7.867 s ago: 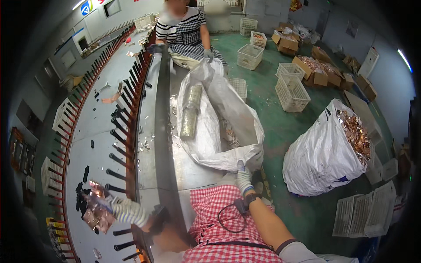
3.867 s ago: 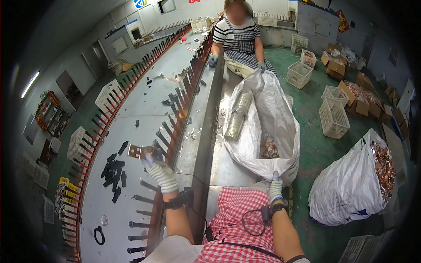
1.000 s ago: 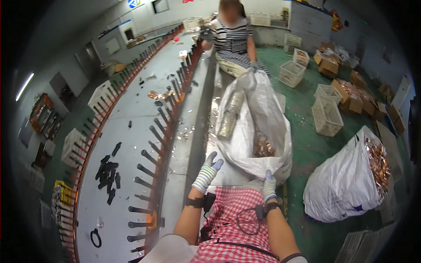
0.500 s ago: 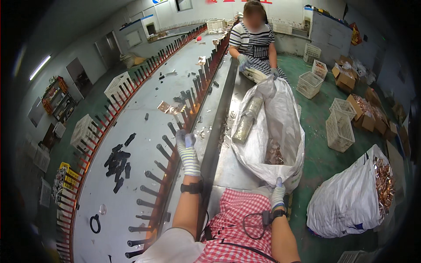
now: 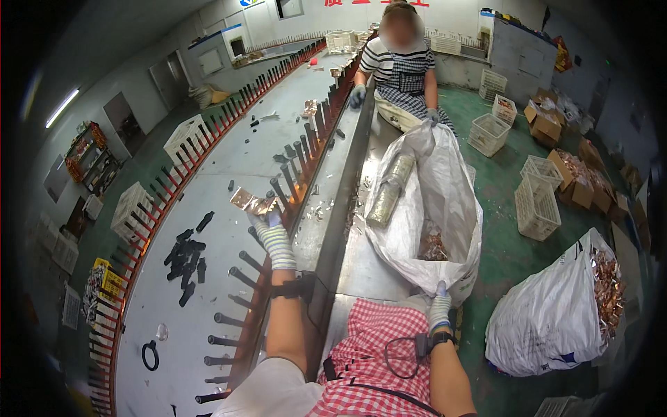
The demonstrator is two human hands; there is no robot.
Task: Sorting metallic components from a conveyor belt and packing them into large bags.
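My left hand (image 5: 275, 240), in a striped knit glove, reaches over the row of upright black rods. Its fingers close at the lower edge of a shiny copper-coloured sheet piece (image 5: 251, 201) among the rods; the fingertips are partly hidden. My right hand (image 5: 440, 311), gloved alike, grips the near rim of a large white woven sack (image 5: 458, 243). The sack lies open, with copper-coloured scraps (image 5: 433, 247) low inside and a tape-wrapped roll (image 5: 391, 191) along its left side. Across from me, a person's gloved hand (image 5: 432, 116) holds the sack's far rim.
A long grey table (image 5: 208, 243) with rod rows stretches away at left. Black pieces (image 5: 185, 260) and a black ring (image 5: 150, 355) lie on it. A full white sack (image 5: 545, 313) stands on the green floor at right, near plastic crates (image 5: 536, 208) and cardboard boxes (image 5: 574, 174).
My left hand has moved left and slightly down to the copper-coloured piece, which has shifted nearer with the rods. The other person's left-side hand has moved onto the table edge. My right hand stays put.
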